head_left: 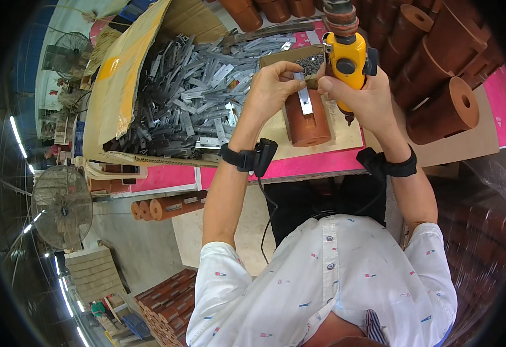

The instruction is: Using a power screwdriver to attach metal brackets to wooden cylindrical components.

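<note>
Head: left hand [270,92] pinches metal strip [305,103], right hand [370,103] grips driver [345,56].

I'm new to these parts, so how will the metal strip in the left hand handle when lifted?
The metal strip is probably stiff: it looks straight, without sagging. It's likely light, since the left hand pinches it with just the fingertips. Its shiny, smooth-looking face might feel a little slippery.

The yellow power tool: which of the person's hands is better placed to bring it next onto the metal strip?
Probably the right hand: it holds the yellow power tool beside the brown cylinder. The left hand is busy holding the metal strip on that cylinder.
</note>
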The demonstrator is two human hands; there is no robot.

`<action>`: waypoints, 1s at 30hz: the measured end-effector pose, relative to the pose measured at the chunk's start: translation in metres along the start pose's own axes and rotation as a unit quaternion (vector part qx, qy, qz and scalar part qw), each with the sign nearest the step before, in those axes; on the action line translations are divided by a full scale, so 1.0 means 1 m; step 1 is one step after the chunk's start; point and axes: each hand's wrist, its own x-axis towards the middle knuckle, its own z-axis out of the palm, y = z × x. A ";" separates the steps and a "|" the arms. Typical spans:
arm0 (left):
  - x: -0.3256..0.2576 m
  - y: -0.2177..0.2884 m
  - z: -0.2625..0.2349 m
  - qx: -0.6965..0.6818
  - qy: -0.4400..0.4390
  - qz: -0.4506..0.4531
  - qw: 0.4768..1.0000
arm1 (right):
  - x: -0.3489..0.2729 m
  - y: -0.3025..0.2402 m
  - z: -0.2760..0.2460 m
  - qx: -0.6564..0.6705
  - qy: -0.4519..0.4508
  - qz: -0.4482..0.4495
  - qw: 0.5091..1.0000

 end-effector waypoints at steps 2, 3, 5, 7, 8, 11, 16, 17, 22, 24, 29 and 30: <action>0.004 -0.007 -0.001 -0.028 -0.013 -0.027 0.999 | 0.000 0.001 0.001 -0.018 -0.002 -0.001 1.000; 0.004 -0.011 -0.001 -0.028 -0.012 -0.027 0.999 | 0.000 0.001 0.002 -0.018 -0.003 -0.002 1.000; 0.005 -0.014 0.002 -0.063 -0.014 -0.038 0.997 | 0.000 0.000 0.002 -0.011 -0.010 -0.007 1.000; 0.004 -0.014 0.003 -0.055 -0.008 -0.049 0.997 | -0.001 0.000 0.003 -0.009 -0.010 -0.007 1.000; 0.003 -0.014 0.004 -0.047 -0.003 -0.060 0.997 | -0.002 -0.001 0.003 -0.008 -0.011 -0.008 1.000; 0.000 -0.028 0.008 -0.050 -0.050 -0.046 0.996 | -0.001 -0.001 0.004 0.000 -0.011 -0.010 1.000; -0.018 -0.034 0.012 -0.043 -0.070 -0.027 0.996 | -0.002 -0.001 0.005 -0.010 -0.012 -0.016 1.000; -0.022 -0.035 0.013 -0.069 -0.064 -0.008 0.996 | -0.002 -0.001 0.005 -0.009 -0.013 -0.018 1.000; -0.028 -0.022 0.010 0.030 0.005 0.033 0.999 | 0.000 0.001 0.005 -0.005 -0.013 -0.017 1.000; -0.023 -0.022 0.005 0.046 0.054 0.038 0.997 | 0.002 0.000 0.004 -0.004 -0.006 -0.023 1.000; 0.023 -0.040 -0.011 0.256 0.091 0.137 0.953 | 0.010 -0.002 0.002 -0.021 -0.008 0.026 0.999; 0.034 -0.045 -0.010 0.254 0.093 0.139 0.953 | 0.011 -0.003 0.002 -0.024 -0.008 0.023 0.999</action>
